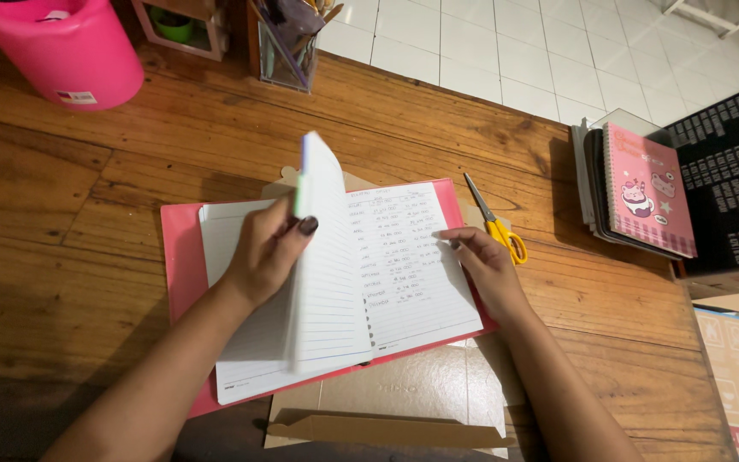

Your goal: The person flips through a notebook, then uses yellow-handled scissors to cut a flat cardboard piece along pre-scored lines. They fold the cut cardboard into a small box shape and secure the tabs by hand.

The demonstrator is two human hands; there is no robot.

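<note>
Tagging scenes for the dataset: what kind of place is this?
Probably a home desk or study corner: a wooden table with an open lined notebook, scissors, a pen holder and a stack of notebooks.

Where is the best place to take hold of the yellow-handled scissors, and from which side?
Probably by the yellow handle loops of the scissors, coming from the near right. They lie flat on the wooden table, shut blades pointing away toward the far left, and the loops sit just beyond the right hand, free of the notebook.
</note>
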